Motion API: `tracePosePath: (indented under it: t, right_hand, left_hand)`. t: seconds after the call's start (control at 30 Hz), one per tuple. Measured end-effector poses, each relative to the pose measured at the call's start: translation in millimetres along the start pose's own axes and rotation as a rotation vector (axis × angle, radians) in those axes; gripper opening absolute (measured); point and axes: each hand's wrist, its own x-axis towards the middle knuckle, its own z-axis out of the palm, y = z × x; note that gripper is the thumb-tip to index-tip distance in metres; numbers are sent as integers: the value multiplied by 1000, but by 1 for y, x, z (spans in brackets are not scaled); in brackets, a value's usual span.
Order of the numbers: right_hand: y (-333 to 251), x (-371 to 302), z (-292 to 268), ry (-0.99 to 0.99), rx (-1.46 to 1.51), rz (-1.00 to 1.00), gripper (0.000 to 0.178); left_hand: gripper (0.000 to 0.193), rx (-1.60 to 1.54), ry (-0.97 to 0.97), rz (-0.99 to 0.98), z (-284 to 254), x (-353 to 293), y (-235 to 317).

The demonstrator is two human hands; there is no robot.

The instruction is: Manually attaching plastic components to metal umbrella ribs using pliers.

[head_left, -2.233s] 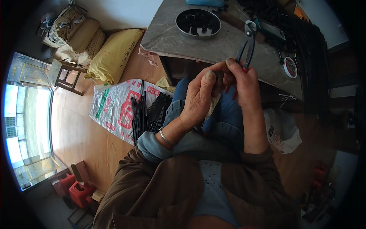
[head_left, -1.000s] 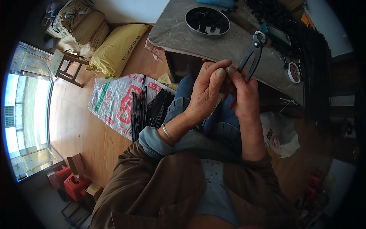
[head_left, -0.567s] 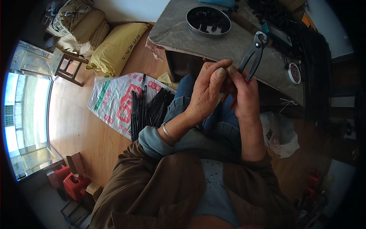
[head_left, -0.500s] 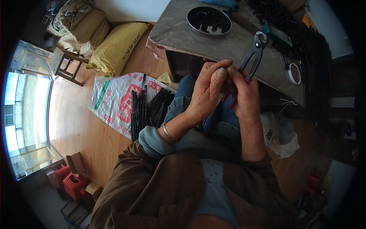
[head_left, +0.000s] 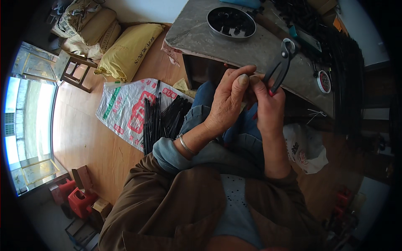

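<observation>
My right hand (head_left: 269, 106) is closed around a pair of end-cutting pincers (head_left: 279, 67) with dark metal arms and red grips. Their round head points up and away, over the table edge. My left hand (head_left: 225, 98), a silver bangle at its wrist, has its fingers curled and its thumb pressed in against the right hand's fingertips. Whatever it pinches is hidden between the two hands. Left of my knees, a bundle of long black strips (head_left: 161, 119) lies on a flattened white sack (head_left: 119, 108) with red print.
Ahead stands a grey table (head_left: 188, 29) holding a round metal pan (head_left: 231, 23) of small black parts. Long black strands (head_left: 347, 71) hang at its right end, near a small round tub (head_left: 323, 81). A yellow sack (head_left: 130, 52), wooden stool (head_left: 75, 71) and white plastic bag (head_left: 305, 148) are on the floor.
The pincers have tilted slightly to the right and downward as my right hand turns. My left hand stays almost where it was.
</observation>
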Motion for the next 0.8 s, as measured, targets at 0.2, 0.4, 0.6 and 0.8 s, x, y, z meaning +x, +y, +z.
tracePosePath:
  t: [0.2, 0.4, 0.6, 0.8]
  right_hand:
    - [1, -20, 9, -123, -528, -385, 33]
    - [-26, -19, -8, -368, -425, -87, 37]
    - [-60, -31, -46, -603, -334, 375, 41]
    - [-69, -30, -52, -629, -415, 493, 42]
  left_hand:
    - [45, 25, 60, -112, -13, 10, 6]
    - [60, -55, 127, -306, -15, 18, 29]
    - [66, -28, 106, -306, -16, 20, 33]
    - [67, -42, 88, -344, -2, 19, 36]
